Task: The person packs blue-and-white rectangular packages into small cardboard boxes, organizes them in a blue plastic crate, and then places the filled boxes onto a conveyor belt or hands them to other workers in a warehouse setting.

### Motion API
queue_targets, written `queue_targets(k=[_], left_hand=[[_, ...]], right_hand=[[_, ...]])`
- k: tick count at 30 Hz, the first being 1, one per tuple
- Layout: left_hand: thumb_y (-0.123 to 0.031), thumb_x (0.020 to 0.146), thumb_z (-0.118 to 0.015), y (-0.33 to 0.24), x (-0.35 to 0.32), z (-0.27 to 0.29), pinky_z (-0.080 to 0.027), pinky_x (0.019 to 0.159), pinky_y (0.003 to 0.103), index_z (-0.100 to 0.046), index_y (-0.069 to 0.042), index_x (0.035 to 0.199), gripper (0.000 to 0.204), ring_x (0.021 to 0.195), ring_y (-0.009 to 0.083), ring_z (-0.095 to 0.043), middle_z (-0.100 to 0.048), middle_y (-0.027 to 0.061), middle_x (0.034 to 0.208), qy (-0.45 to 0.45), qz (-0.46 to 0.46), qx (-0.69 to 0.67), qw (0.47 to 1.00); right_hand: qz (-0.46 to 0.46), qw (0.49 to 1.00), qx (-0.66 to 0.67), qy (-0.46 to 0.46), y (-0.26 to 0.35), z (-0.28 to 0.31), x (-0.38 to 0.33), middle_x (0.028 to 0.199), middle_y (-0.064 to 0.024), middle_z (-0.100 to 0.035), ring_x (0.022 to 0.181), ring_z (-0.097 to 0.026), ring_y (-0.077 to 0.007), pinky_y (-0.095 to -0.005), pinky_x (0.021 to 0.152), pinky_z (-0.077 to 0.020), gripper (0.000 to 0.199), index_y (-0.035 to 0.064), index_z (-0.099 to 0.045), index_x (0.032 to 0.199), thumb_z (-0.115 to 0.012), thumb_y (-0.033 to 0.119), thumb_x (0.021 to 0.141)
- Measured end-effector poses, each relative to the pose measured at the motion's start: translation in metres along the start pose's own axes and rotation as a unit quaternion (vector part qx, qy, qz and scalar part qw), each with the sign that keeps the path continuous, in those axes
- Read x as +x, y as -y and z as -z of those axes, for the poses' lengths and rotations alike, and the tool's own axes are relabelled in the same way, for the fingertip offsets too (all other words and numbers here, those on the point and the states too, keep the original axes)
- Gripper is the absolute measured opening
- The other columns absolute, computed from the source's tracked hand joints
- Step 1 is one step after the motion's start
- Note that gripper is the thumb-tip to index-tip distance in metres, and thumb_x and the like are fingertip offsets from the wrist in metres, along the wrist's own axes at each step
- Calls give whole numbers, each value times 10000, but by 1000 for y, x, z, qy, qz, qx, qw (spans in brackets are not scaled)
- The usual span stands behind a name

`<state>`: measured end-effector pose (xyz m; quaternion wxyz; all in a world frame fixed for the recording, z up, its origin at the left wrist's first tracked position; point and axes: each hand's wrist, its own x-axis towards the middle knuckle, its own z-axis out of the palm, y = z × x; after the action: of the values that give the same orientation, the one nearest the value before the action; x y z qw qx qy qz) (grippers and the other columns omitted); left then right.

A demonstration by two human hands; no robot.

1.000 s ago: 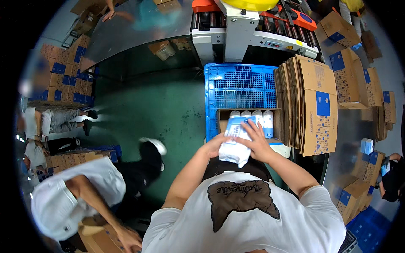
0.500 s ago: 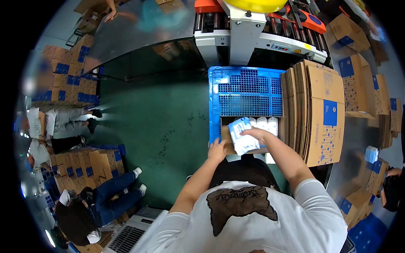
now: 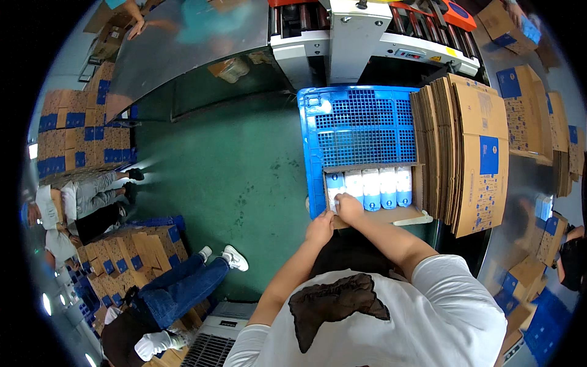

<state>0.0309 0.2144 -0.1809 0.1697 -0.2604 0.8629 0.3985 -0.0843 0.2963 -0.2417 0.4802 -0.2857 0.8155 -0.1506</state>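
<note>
A cardboard box [image 3: 391, 216] stands in the near part of a blue plastic crate [image 3: 310, 140]. Several white-and-blue soft packs [image 3: 370, 189] stand in a row inside it. At the row's left end, a pack [image 3: 334, 181] has its near end covered by my right hand [image 3: 348, 209], whose fingers are curled against it. My left hand [image 3: 320, 227] grips the box's near left corner, right beside my right hand. Its fingertips are partly hidden.
Flattened cartons [image 3: 480, 153] stand stacked upright right of the crate. Beyond it is a roller conveyor machine [image 3: 361, 49], with a metal table [image 3: 202, 37] at far left. A person in jeans [image 3: 189, 287] is at lower left, near stacked cartons [image 3: 134, 244].
My right hand has lowered the held pack into the box's left end, filling the space there. My left hand stays at the box corner. The person in jeans has shifted a foot rightward.
</note>
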Motion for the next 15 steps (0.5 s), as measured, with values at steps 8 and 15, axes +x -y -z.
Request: queue_targets(k=[8,15], left_hand=[[-77,757,-549,6,8,3,-463,678,464,-492,-41,851,115,794,366,-573,-584,161,877,46,8,1,999],[-100,786,-524,12,7,-9,-462,690,471,-484,-46,891,125,814,376,-572,-576,172,931,38,12,0,999]], right_hand=[[-143,931,126,-311,-17,22,38,816,-149,-641,789,-601,-298,-382,702,-466,164,37,-624,774,-586,196,753],[-189,922,191,-281,-19,45,60,899,-185,-636,856,-590,-354,-384,733,-457,293,-31,-616,858,-643,222,713]])
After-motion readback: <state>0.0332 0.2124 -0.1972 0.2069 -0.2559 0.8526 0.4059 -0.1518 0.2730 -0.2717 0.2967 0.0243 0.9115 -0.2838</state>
